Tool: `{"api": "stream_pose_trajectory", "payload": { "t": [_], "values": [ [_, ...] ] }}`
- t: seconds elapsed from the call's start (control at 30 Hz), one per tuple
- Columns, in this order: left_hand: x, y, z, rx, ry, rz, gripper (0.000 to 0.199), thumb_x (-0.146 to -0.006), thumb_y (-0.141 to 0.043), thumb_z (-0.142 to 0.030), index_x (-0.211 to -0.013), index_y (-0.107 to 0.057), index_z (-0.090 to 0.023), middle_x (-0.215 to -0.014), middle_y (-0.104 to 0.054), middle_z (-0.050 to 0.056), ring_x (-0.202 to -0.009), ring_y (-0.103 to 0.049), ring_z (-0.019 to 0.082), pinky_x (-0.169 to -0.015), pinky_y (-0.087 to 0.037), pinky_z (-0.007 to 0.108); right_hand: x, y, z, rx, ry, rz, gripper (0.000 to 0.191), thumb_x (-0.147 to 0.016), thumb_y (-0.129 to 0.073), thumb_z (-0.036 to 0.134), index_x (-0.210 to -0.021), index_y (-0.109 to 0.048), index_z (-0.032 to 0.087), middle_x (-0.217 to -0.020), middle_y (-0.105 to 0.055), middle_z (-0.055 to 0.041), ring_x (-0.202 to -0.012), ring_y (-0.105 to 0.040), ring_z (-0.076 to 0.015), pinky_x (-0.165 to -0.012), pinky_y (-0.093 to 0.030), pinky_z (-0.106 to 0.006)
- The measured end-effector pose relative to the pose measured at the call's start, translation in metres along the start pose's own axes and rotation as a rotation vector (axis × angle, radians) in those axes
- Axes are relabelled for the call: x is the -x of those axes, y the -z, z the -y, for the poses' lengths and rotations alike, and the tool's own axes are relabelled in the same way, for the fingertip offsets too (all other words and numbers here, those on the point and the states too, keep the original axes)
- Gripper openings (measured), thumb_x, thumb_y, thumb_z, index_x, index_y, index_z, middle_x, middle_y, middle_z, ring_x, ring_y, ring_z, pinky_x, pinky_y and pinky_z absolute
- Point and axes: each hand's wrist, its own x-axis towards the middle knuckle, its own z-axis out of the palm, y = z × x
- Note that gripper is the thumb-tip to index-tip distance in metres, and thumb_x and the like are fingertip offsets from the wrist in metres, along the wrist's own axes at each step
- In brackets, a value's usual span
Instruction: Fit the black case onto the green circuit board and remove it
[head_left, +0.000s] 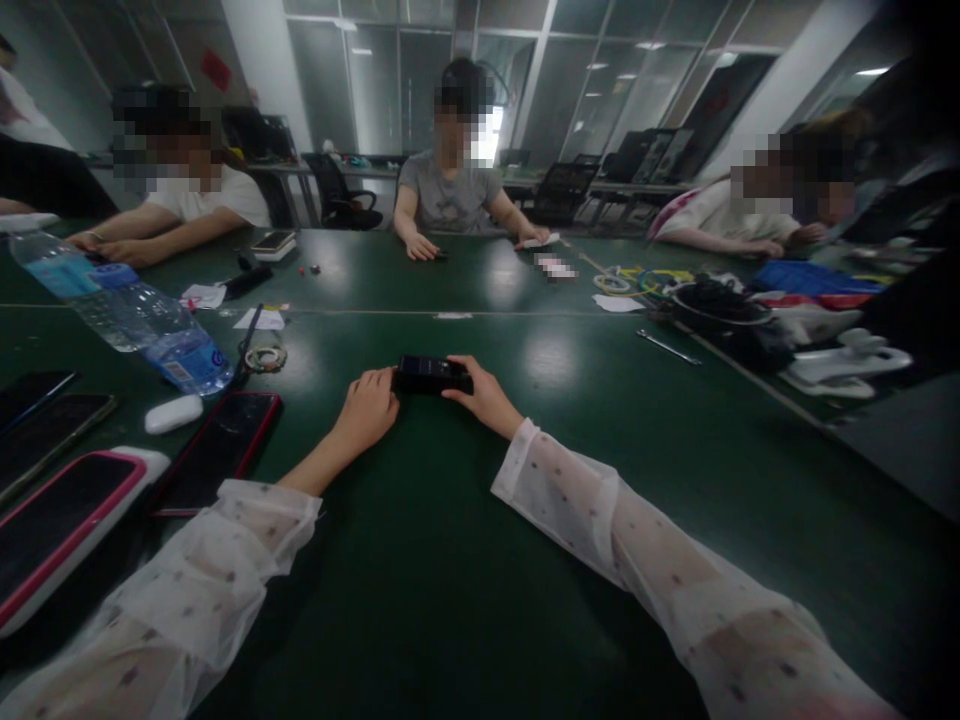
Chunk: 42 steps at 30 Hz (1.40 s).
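A small black box-shaped device with a lit screen (433, 370) is held between my two hands, over the green table in the middle of the view. My left hand (369, 408) is closed, its curled fingers against the device's left end; the fingertips are partly hidden. At the right end, my right hand (481, 394) grips it, thumb on the near side and fingers over the far edge. Faint marks show on the screen, too small to read. Sheer white dotted sleeves cover both forearms.
Left of my hands lie a red-edged phone (217, 455), a pink-rimmed phone (71, 510), a white earbud case (173, 414) and tilted water bottles (161, 335). A wrench (667, 347) and tangled cables (637, 282) lie at the right. Several people sit around the green table (465, 560).
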Motion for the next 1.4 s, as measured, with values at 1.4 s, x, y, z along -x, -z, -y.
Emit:
{"api": "stream_pose_trajectory", "payload": {
  "t": [1.4],
  "values": [
    [0.002, -0.005, 0.007, 0.003, -0.046, -0.001, 0.05, -0.096, -0.039, -0.018, -0.145, -0.04, -0.012, -0.144, -0.048, 0.016, -0.132, -0.043, 0.029, -0.105, -0.042, 0.048, 0.001, 0.003, -0.005, 0.03, -0.121, -0.563, 0.05, -0.083, -0.064, 0.034, -0.124, -0.042, 0.016, -0.123, -0.051, -0.0156, -0.116, -0.052, -0.0295, -0.105, -0.042, -0.049]
  ]
}}
